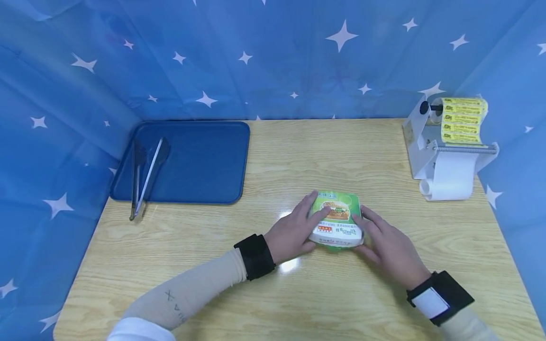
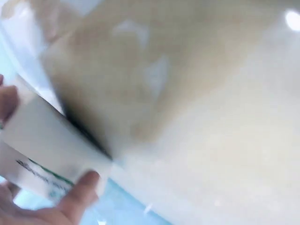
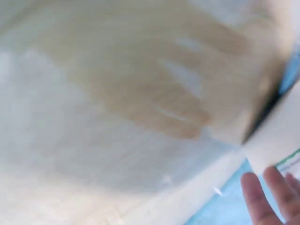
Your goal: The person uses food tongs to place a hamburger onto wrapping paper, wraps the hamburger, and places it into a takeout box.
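A burger box (image 1: 335, 227), green and white with a burger picture and printed lettering on its lid, sits on the wooden table in front of me. At its left side my left hand (image 1: 294, 230) holds it, one fingertip over the lid and the thumb by the front corner. My right hand (image 1: 390, 248) grips the opposite side, fingers along the right edge and thumb low at the front corner. In the left wrist view a thumb lies against the white wall of the box (image 2: 42, 131). Fingertips (image 3: 276, 185) show beside the box (image 3: 276, 136) in the right wrist view.
A blue tray (image 1: 200, 166) stands at the back left, with metal tongs (image 1: 147, 182) lying over its front edge. At the back right is a label dispenser (image 1: 420, 142) with a roll of yellow labels (image 1: 462, 123). A starry blue curtain (image 1: 273, 57) surrounds the wooden table (image 1: 239, 303).
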`<action>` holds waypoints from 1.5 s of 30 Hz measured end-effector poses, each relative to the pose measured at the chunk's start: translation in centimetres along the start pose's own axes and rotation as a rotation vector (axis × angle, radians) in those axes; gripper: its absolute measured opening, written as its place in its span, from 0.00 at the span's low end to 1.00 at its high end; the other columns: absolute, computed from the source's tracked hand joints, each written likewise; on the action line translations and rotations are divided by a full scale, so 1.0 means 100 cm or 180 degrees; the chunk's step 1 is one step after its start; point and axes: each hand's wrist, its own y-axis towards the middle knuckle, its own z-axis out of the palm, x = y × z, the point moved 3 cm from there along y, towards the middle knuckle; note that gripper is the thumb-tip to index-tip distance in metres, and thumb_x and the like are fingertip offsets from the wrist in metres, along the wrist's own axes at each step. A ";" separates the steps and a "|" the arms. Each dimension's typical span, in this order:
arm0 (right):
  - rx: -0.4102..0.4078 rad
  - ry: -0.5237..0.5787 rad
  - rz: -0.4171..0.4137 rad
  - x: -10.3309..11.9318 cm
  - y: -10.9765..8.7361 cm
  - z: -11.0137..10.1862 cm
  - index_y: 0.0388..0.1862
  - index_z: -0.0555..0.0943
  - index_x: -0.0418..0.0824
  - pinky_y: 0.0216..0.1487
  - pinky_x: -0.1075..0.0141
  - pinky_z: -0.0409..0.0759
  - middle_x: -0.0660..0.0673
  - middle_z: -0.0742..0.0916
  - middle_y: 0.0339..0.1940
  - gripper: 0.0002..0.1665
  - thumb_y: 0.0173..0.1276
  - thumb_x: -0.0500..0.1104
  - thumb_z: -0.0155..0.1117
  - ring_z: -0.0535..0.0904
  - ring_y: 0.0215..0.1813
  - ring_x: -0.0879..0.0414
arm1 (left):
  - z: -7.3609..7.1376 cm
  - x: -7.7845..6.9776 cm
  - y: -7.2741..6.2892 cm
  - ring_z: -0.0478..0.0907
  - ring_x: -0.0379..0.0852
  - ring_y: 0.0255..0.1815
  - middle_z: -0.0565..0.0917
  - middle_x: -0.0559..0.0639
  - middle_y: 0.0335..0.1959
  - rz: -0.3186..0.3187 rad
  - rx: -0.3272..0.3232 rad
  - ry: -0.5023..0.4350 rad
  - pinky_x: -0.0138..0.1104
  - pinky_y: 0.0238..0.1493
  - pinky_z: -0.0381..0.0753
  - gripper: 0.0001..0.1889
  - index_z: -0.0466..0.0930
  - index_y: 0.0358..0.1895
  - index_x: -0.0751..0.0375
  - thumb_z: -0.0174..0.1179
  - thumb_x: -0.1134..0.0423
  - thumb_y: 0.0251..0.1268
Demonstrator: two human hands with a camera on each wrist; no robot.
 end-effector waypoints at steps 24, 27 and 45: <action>-0.0778 0.0518 -0.0223 0.043 0.027 -0.024 0.62 0.83 0.42 0.51 0.45 0.83 0.38 0.86 0.58 0.27 0.78 0.59 0.56 0.83 0.58 0.39 | -0.036 0.005 0.006 0.75 0.39 0.46 0.73 0.55 0.67 -0.0101 0.0534 -0.0831 0.29 0.42 0.77 0.43 0.59 0.78 0.55 0.62 0.38 0.66; -0.0881 0.0418 -0.0314 0.044 0.028 -0.022 0.61 0.82 0.40 0.50 0.43 0.83 0.36 0.85 0.59 0.33 0.80 0.63 0.47 0.83 0.57 0.38 | -0.037 0.006 0.006 0.75 0.39 0.46 0.72 0.54 0.68 -0.0125 0.0542 -0.0857 0.29 0.42 0.77 0.43 0.59 0.78 0.55 0.63 0.38 0.66; -0.1062 0.0476 -0.0347 0.045 0.028 -0.017 0.59 0.83 0.41 0.48 0.46 0.83 0.37 0.84 0.60 0.23 0.76 0.54 0.59 0.82 0.59 0.40 | -0.035 0.005 0.004 0.76 0.39 0.46 0.72 0.55 0.68 -0.0166 0.0515 -0.0806 0.28 0.41 0.77 0.44 0.59 0.78 0.55 0.63 0.37 0.65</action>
